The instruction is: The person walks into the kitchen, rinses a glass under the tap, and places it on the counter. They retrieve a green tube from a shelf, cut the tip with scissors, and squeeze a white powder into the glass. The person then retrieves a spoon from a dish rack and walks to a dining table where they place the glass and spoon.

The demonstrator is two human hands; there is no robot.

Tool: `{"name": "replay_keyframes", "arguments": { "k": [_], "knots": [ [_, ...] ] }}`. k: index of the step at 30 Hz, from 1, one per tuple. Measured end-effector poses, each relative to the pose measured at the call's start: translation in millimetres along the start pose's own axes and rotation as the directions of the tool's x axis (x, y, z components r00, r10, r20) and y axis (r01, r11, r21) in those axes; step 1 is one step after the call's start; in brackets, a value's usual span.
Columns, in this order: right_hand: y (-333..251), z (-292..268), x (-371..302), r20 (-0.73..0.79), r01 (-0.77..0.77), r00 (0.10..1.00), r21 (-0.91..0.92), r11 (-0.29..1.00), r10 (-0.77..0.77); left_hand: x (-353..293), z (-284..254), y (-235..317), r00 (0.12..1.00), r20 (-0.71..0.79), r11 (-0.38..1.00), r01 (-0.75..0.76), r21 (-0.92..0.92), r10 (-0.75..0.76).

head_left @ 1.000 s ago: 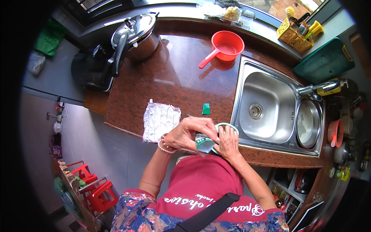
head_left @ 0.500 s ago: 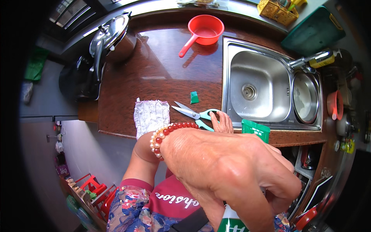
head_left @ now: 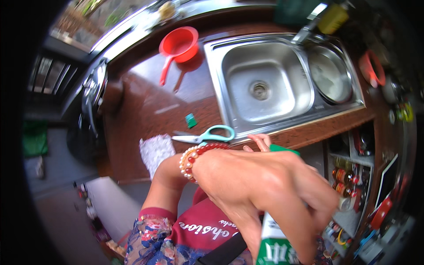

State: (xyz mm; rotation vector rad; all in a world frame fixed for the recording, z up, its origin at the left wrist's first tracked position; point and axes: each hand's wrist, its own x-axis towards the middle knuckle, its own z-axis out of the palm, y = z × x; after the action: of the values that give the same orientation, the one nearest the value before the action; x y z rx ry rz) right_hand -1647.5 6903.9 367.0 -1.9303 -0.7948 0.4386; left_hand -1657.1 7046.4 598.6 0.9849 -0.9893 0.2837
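My left hand (head_left: 269, 181), with red and pearl-like bead bracelets at the wrist, is large in view and closed round a green and white pouch (head_left: 276, 240). The pouch's green top shows beyond my knuckles; its middle is hidden. Behind my left hand, the fingers of my right hand (head_left: 261, 141) stick out, stretched and apart, near the counter's front edge; the rest of it is covered. Just left of those fingers lie scissors (head_left: 216, 132) with mint-green handles, blades pointing left. Farther back is a small green scrap (head_left: 191, 120). A whitish cloth (head_left: 157, 152) lies left of the scissors.
A red dipper (head_left: 181, 46) stands on the brown counter (head_left: 141, 99), beside a steel sink (head_left: 265, 84) with a round basin (head_left: 331, 75) at its right. A metal pot (head_left: 95, 84) is at the far left. Below the counter, a shelf (head_left: 351, 181) holds bottles.
My right hand has let go of the scissors' handle and drawn away from it. The scissors have turned slightly. My view has swung, so the counter things appear shifted left.
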Motion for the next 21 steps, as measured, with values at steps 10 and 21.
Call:
{"name": "replay_keyframes", "arguments": {
  "k": [10,21],
  "knots": [
    [25,-209,-2,0.38,-0.39,0.916,0.919,-0.057,-0.131,55,25,-196,0.782,0.109,0.774,0.623,-0.108,-0.614],
    [199,-368,-97,0.002,0.032,0.994,0.95,-0.309,0.11,170,96,-433,0.592,0.353,0.562,0.804,-0.195,-0.724]
  ]
}}
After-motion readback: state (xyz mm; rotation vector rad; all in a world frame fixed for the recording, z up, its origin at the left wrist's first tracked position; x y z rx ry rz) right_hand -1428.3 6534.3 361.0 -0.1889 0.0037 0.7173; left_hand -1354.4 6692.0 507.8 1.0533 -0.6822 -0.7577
